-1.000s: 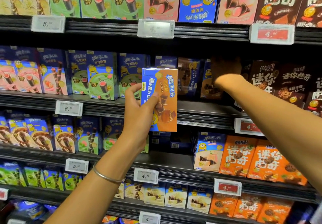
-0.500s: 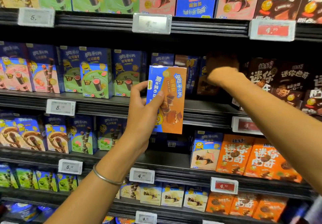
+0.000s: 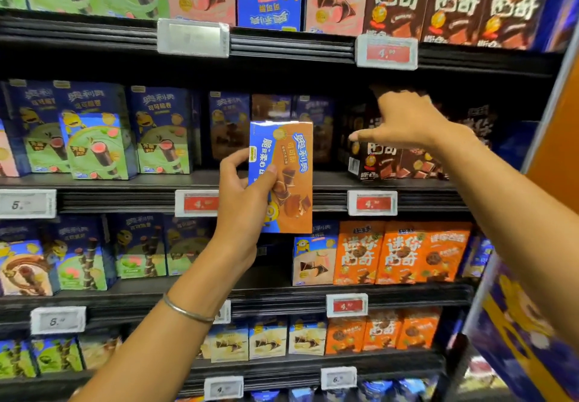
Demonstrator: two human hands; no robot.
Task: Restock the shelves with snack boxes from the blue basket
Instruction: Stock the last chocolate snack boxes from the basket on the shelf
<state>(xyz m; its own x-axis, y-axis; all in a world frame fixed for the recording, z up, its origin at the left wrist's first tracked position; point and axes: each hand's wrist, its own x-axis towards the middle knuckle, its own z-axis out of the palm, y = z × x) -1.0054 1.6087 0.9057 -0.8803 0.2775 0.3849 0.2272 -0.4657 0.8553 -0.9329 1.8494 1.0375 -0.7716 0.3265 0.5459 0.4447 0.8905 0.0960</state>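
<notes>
My left hand grips a blue and brown snack box by its left edge and holds it upright in front of the second shelf. Behind it, deep in that shelf, stand similar blue and brown boxes. My right hand is raised to the right of the held box, in front of the dark brown cookie boxes. Its thumb points left and its fingers bend into the shelf with nothing seen in them. The blue basket is out of view.
Green and blue roll boxes fill the left of the same shelf. Orange cookie boxes stand one shelf down. Price tags line the shelf edges. An orange panel and a blue printed display close off the right side.
My right hand has drawn out of the shelf's depth and moved right, thumb now spread. The view has come closer and shifted right. My left hand still holds the box.
</notes>
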